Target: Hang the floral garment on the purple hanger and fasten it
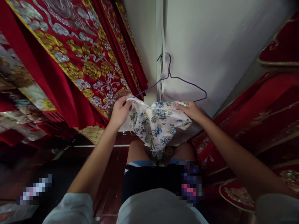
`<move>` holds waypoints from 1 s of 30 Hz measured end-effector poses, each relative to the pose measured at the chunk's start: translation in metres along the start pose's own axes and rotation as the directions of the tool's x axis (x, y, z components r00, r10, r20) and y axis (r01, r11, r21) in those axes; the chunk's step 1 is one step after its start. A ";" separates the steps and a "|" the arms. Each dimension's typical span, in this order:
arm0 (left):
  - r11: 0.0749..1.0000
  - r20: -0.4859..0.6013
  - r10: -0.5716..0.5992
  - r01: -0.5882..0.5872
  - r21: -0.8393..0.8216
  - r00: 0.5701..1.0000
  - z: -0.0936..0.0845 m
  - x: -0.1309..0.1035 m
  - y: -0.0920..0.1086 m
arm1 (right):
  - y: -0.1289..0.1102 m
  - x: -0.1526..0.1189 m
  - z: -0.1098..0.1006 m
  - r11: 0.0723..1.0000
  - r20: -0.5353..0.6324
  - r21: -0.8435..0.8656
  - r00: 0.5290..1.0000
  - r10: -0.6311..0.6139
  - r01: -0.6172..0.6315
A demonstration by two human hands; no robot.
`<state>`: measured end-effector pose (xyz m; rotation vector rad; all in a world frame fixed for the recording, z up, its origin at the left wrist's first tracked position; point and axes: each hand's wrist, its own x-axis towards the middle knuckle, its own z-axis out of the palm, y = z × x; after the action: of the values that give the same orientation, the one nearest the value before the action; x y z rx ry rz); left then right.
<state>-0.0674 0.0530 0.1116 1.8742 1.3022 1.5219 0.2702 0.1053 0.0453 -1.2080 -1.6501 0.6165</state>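
White flowered cloth (161,121), mid-frame, is pinched near its upper corners, the left hand (120,112) and right hand (193,111) closed on it; a purple hanger (170,75) hangs just above.

Single head-worn view, wide, facing forward and steeply down. Shirt (158,207) very near at bottom edge, shorts (149,179) just beyond, floral cloth (161,119) near, about centre. Wall (201,31) farther, up top. Floor (109,183) seen from above, lower left.

no text, label or number can be read. the near left patch (36,189) and near right patch (192,183) are pixelated.
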 end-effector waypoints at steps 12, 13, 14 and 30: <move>0.852 0.106 0.345 -0.358 0.381 0.933 0.043 0.052 0.017 | -0.032 -0.031 -0.013 0.981 0.131 -0.066 0.976 -0.172 0.182; 0.846 0.120 0.356 -0.374 0.379 0.927 0.042 0.053 0.011 | -0.032 -0.033 -0.019 0.974 0.107 -0.084 0.973 -0.202 0.212; 0.837 0.139 0.367 -0.392 0.382 0.920 0.041 0.054 0.007 | -0.031 -0.035 -0.025 0.968 0.065 -0.112 0.973 -0.220 0.226; 0.897 -0.094 0.340 -0.293 0.329 0.936 0.013 0.064 0.001 | -0.041 -0.014 -0.091 0.916 0.035 0.280 0.957 0.289 -0.286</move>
<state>-0.0569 0.1092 0.1429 2.3053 1.4244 1.7293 0.3350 0.0645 0.1106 -1.2459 -1.3308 0.9951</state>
